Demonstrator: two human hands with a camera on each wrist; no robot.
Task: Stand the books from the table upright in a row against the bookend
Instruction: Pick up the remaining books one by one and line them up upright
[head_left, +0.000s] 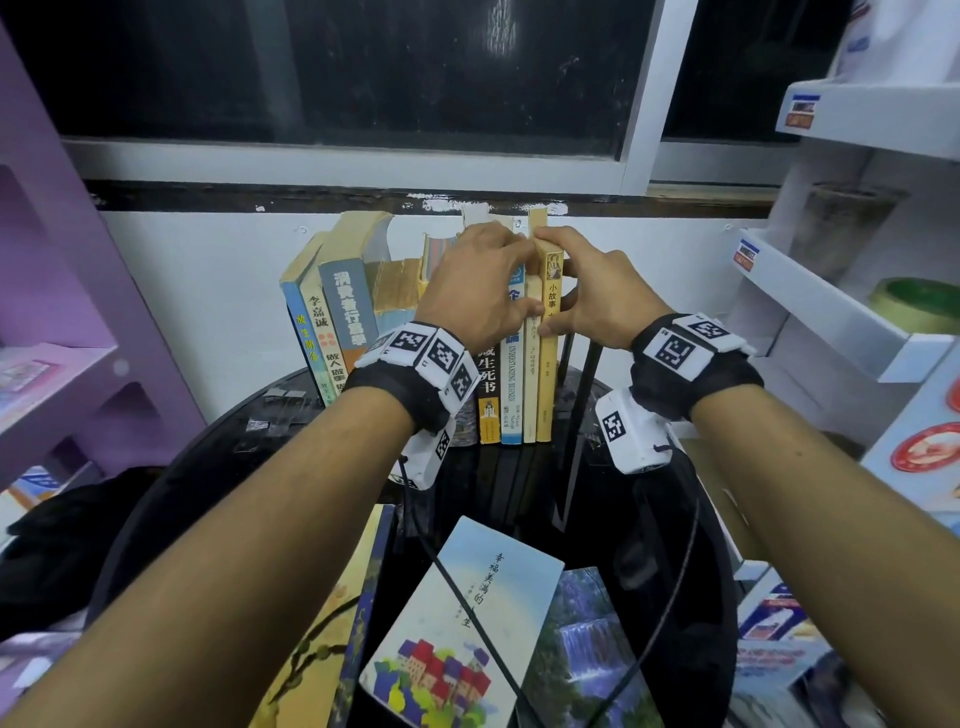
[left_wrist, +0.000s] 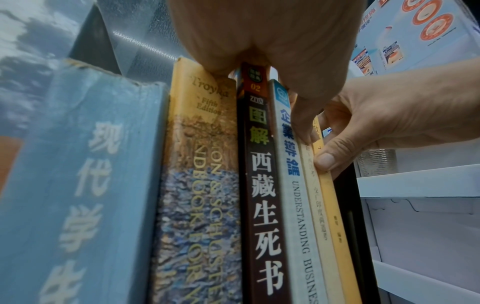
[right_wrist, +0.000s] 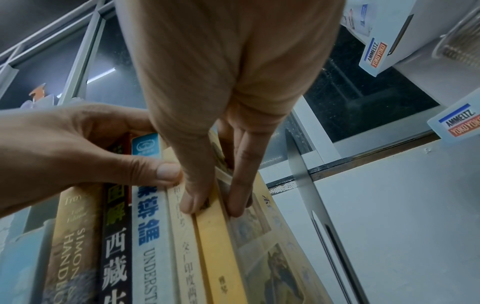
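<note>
A row of books (head_left: 358, 312) stands upright at the back of the black round table (head_left: 218, 457). The thin yellow book (head_left: 545, 395) is the rightmost; my right hand (head_left: 558, 296) pinches it near the top, thumb (right_wrist: 191, 197) on the spine and fingers (right_wrist: 241, 197) on its right cover. Just right of it stands the metal bookend (right_wrist: 322, 216). My left hand (head_left: 519, 280) curls over the tops of the neighbouring books, its thumb (right_wrist: 166, 172) pressed on the blue-and-white spine (left_wrist: 293, 185). Three books lie flat at the front, among them a pale blue one (head_left: 467, 613).
A purple shelf (head_left: 57, 322) stands left of the table and white shelves (head_left: 831, 312) with boxes and a tape roll on the right. A waterfall-cover book (head_left: 587, 649) and a yellow flowered book (head_left: 322, 623) lie at the table's near edge. Cables cross the tabletop.
</note>
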